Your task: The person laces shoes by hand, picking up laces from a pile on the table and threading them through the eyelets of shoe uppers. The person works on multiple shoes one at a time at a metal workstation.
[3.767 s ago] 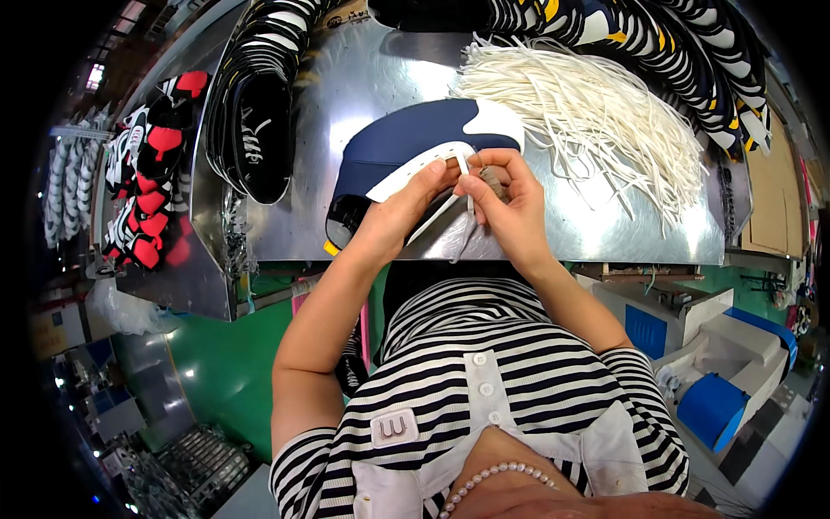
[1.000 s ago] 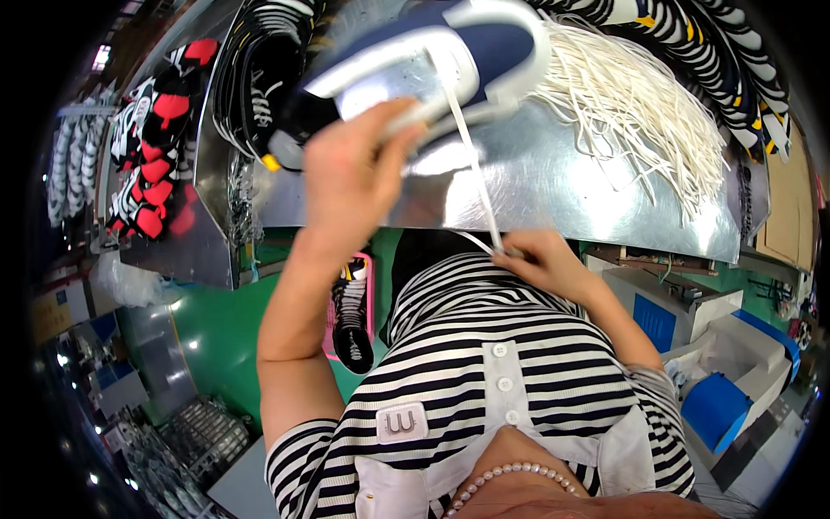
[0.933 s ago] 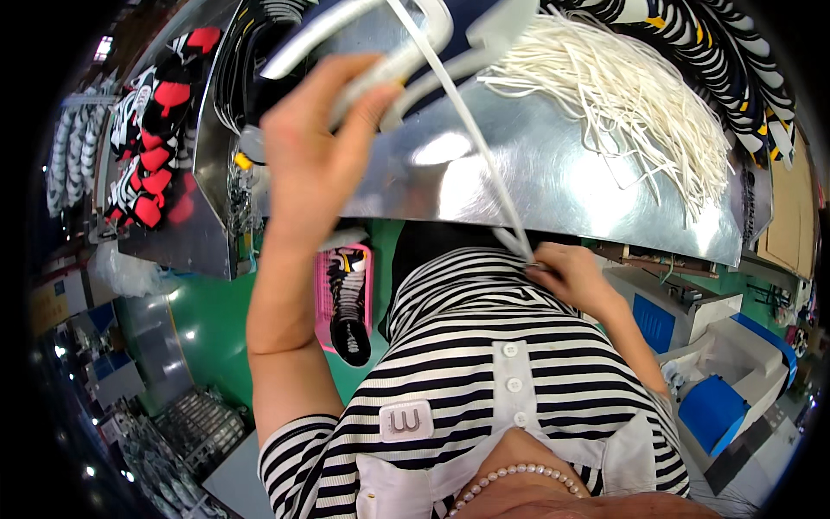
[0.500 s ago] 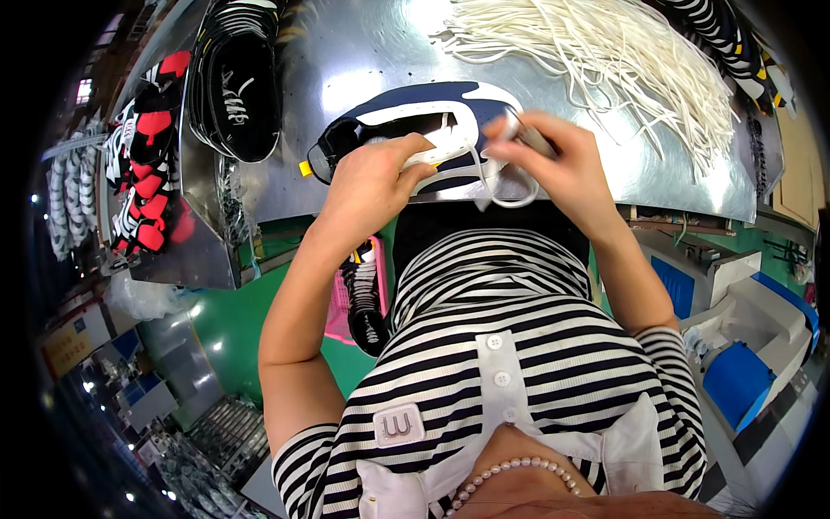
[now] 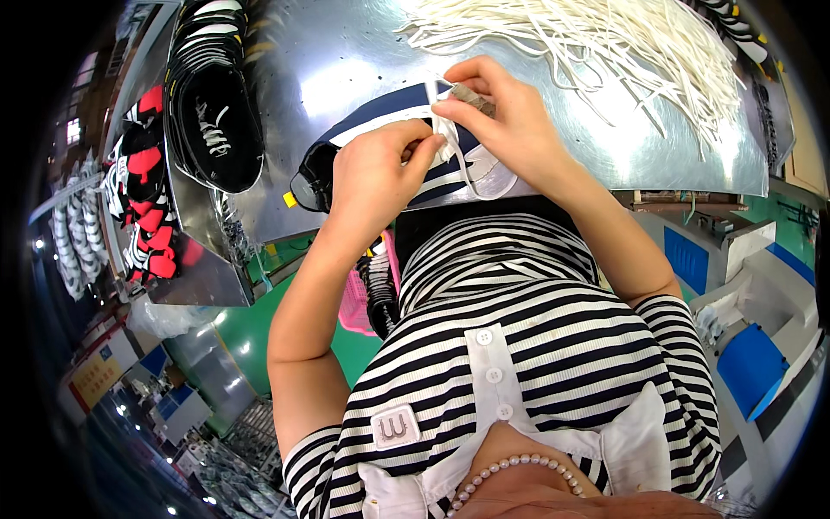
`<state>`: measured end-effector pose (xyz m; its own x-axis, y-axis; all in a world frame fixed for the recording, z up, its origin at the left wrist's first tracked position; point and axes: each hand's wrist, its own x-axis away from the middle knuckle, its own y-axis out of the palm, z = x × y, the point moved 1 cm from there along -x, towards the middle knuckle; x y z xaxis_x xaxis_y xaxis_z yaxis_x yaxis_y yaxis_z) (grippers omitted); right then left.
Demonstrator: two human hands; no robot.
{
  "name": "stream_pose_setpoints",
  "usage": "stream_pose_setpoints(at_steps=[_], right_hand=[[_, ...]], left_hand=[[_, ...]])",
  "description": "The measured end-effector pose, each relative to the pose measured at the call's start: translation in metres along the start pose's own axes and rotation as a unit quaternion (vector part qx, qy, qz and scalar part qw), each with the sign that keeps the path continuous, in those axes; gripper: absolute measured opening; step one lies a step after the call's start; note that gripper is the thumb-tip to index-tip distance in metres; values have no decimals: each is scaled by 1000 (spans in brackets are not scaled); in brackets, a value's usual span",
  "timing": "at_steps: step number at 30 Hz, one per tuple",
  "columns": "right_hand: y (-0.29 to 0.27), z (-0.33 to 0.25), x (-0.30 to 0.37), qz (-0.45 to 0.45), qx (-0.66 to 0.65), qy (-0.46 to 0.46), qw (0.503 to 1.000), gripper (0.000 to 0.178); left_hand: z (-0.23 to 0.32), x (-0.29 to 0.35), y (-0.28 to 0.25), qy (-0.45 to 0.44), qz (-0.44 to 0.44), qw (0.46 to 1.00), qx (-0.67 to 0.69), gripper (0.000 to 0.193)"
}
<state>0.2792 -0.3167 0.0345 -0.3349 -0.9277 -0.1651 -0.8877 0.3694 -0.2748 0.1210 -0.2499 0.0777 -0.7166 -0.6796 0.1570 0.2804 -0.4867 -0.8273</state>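
Note:
A navy, white and black shoe upper [image 5: 380, 110] lies on the metal table in front of me, its yellow heel tab pointing left. My left hand [image 5: 380, 169] is closed on the near side of its opening, thumb and index finger pinched together at the white eyelet area. Over the toe end, my right hand [image 5: 510, 125] pinches a white shoelace [image 5: 468, 177], part of which loops down across the upper toward the table's near edge. Greyish tape [image 5: 473, 99] wraps one right finger. My hands cover much of the opening and the eyelets.
Loose white laces [image 5: 596, 43] lie heaped at the far right of the table [image 5: 320, 52]. Nested black uppers [image 5: 216, 130] stand at the left, with red, black and white pieces [image 5: 147, 199] beyond. Below the table is a pink basket [image 5: 354, 303] holding uppers.
My right hand has moved left and away from me, from beside the toe to above the eyelets, bringing the lace with it. My left hand keeps its hold on the upper.

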Motion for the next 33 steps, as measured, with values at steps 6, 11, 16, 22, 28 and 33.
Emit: stream_pose_setpoints(at_steps=[6, 11, 16, 22, 28, 33], right_hand=[[-17, -7, 46, -106, -52, 78, 990, 16], [-13, -4, 49, -123, -5, 81, 989, 14], [-11, -2, 46, -131, 83, 46, 987, 12], [22, -9, 37, -110, 239, 32, 964, 25], [6, -14, 41, -135, 179, 9, 974, 25], [-71, -34, 35, -16, 48, 144, 988, 29]], left_hand=[[-5, -2, 4, 28, 30, 999, 1, 20], [-7, -3, 6, 31, 46, 998, 3, 22], [-16, -1, 3, 34, -33, 994, 100, 15], [-14, 8, 10, 67, -27, 991, 112, 23], [-14, 24, 10, 167, 70, 983, 22, 20], [-18, 48, 4, 273, 141, 949, -69, 24]])
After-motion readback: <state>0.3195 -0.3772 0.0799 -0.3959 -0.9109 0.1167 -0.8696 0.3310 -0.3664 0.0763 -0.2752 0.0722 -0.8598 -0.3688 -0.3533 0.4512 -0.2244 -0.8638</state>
